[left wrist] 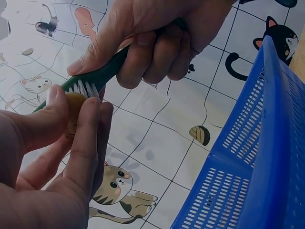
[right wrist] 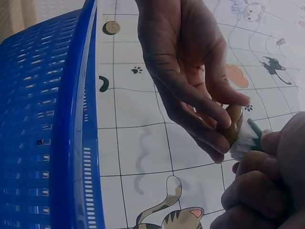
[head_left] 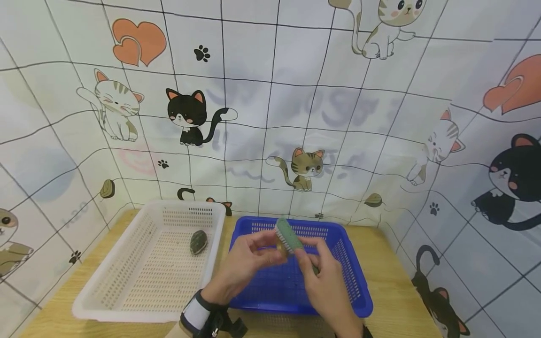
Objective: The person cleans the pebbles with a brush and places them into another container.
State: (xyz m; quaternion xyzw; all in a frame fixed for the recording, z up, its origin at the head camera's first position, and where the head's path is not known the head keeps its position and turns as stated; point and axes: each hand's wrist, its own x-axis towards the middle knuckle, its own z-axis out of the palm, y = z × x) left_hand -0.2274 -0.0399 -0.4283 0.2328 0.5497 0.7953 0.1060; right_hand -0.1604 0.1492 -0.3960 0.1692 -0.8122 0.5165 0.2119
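Observation:
Over the blue basket (head_left: pixel 359 286), my left hand (head_left: pixel 247 260) pinches a small, smooth, yellowish-brown rounded thing (right wrist: pixel 233 121) between thumb and fingers. It could be a pebble or a shell; I cannot tell which. A green scrubbing brush (head_left: pixel 289 234) with white bristles is gripped by my right hand (head_left: pixel 327 279), fingers curled round its handle and thumb along its back. In the left wrist view the bristles (left wrist: pixel 86 89) touch the brown thing. My fingers cover part of it.
To the left stands a white perforated basket (head_left: pixel 148 263) with one dark green, mottled oval thing (head_left: pixel 198 242) in it. Both baskets stand on a wooden table (head_left: pixel 389 272). A sheet printed with cats (head_left: pixel 249 103) hangs behind and at the sides.

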